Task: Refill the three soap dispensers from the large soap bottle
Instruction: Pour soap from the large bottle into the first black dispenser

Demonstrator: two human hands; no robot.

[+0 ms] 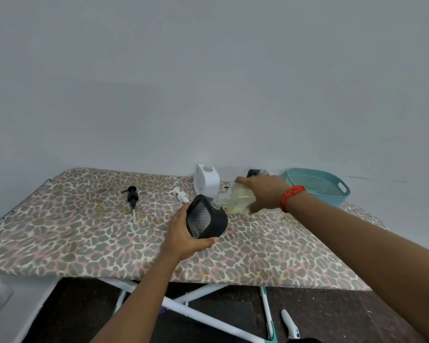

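My left hand (183, 235) grips a black soap dispenser (206, 217) with a clear textured window, tilted with its open neck toward the right. My right hand (264, 193) holds the clear large soap bottle (238, 198) with yellow-green liquid, tipped sideways so its mouth meets the dispenser's neck. A white dispenser (206, 180) stands open behind them. Another black dispenser (256, 172) peeks out behind my right hand, mostly hidden.
A black pump head (131, 194) and a white pump head (180, 194) lie on the leopard-print board (84, 238). A teal basket (318, 185) sits at the back right. The wall rises just behind the board.
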